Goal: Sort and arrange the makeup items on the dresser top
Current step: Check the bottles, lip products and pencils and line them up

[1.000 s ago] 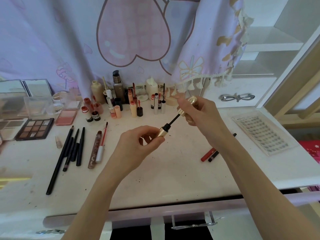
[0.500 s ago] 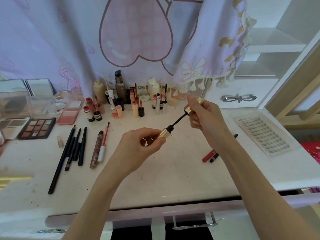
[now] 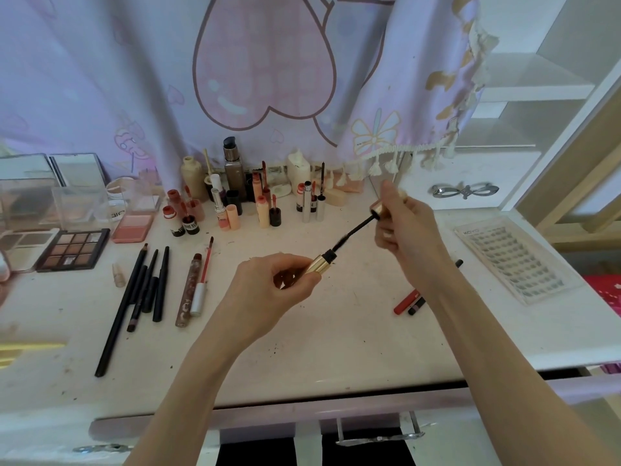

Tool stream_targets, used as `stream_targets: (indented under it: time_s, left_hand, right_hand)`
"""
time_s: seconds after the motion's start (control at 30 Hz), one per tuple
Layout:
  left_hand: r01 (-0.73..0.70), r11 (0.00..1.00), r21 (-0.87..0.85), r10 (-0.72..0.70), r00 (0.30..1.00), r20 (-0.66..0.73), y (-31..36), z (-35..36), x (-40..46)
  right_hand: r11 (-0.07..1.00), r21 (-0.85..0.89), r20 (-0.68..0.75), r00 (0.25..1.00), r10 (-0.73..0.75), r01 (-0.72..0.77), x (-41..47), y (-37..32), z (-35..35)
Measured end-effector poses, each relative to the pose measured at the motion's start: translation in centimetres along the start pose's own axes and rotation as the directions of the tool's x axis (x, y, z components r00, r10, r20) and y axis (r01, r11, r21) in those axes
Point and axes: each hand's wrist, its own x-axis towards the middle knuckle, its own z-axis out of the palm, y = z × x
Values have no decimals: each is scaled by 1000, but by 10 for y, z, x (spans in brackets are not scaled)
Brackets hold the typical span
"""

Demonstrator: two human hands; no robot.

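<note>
Left hand (image 3: 268, 290): closed around the gold mascara tube (image 3: 317, 265), held above the middle of the dresser top (image 3: 336, 348), its open mouth pointing up and right.
Right hand (image 3: 408, 230): fingers pinched on the gold cap (image 3: 379, 208) of the mascara wand (image 3: 353, 232); the black brush end sits just outside the tube's mouth, whether touching it cannot be told.
Left of the hands: black pencils (image 3: 148, 284) lying side by side, a lip gloss tube (image 3: 188, 290) just beside them.
Back row: small bottles and lipsticks (image 3: 232, 203) standing against the curtain (image 3: 134, 79).
Far left: eyeshadow palette (image 3: 74, 248), blush compact (image 3: 132, 223).
Right: false-lash tray (image 3: 514, 260); a red lip pencil (image 3: 405, 302) near the right wrist.
</note>
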Motion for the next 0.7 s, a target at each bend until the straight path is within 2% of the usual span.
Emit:
stream_targets:
  time_s: [0.07, 0.2, 0.33, 0.43, 0.5, 0.6, 0.7]
  left_hand:
    - [11, 1000, -20, -12, 999, -30, -2, -4, -1]
    - [67, 996, -64, -78, 979, -188, -3, -12, 2]
    - [180, 982, 65, -154, 945, -290, -9, -17, 3]
    - [263, 954, 144, -200, 916, -348, -20, -26, 3]
    - [314, 930, 190, -229, 900, -371, -25, -29, 5]
    - [388, 891, 238, -266, 868, -420, -31, -29, 11]
    - [432, 852, 295, -292, 860, -418, -34, -24, 17]
  right_hand:
    - [999, 27, -34, 999, -33, 34, 2, -5, -6]
    - [993, 113, -56, 998, -28, 34, 2, -1, -8]
    - [984, 173, -14, 999, 52, -49, -3, 17, -4]
    - [998, 28, 79, 995, 58, -60, -13, 31, 7]
    - [983, -182, 104, 995, 4, 15, -21, 42, 20]
    - [845, -484, 135, 974, -184, 226, -39, 58, 45]
    - [680, -615, 215, 915, -341, 398, -50, 71, 67]
